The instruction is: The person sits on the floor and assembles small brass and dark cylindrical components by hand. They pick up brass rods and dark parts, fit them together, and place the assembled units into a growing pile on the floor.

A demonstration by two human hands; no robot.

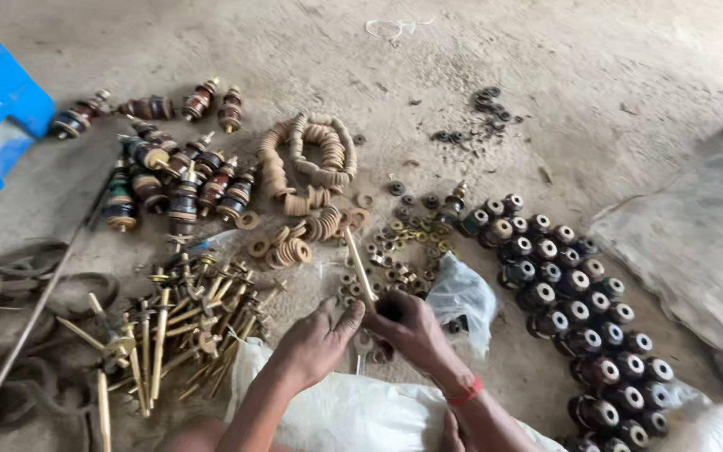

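Low on the floor point(546, 50), near its bottom edge, the right hand point(412, 328) grips a brass rod point(360, 266) whose long axis slants up-left; the left hand point(318, 339) rests loosely curled, touching alongside.

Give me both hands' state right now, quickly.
Left hand: fingers curled, touching the base of the brass rod; grip cannot be told.
Right hand: closed around the rod's lower end.
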